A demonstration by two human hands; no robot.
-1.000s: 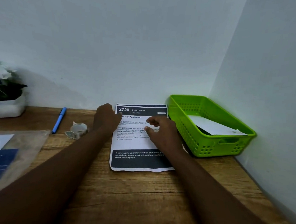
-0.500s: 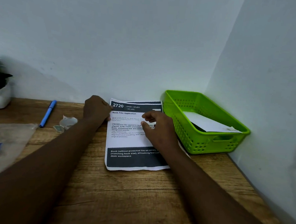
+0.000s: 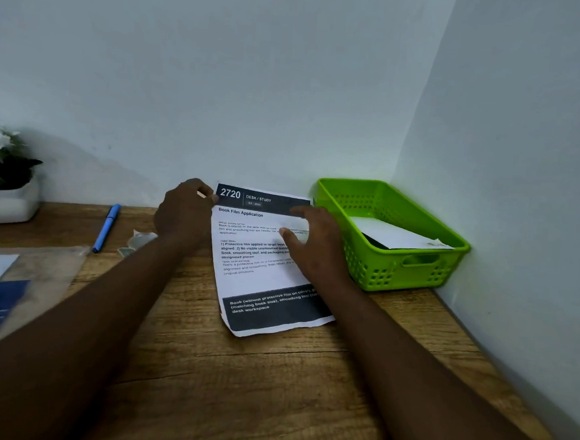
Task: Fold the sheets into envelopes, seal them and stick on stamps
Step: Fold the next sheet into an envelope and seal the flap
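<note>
Since half a second ago your left hand [image 3: 184,212] now pinches the far-left corner of the printed sheet [image 3: 262,259], skewed on the desk [image 3: 270,390] beside the green basket [image 3: 392,261], right hand [image 3: 314,245] spread flat on it: light, floppy, crease-prone, so lift by far corners.

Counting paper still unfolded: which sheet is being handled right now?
The printed sheet headed 2720 on the wooden desk: left hand pinches its top corner, right hand rests on it. The white sheet in the green basket lies untouched.

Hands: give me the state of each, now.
Left hand: pinching the top left corner of the sheet.
Right hand: open, fingers on the sheet.
</note>
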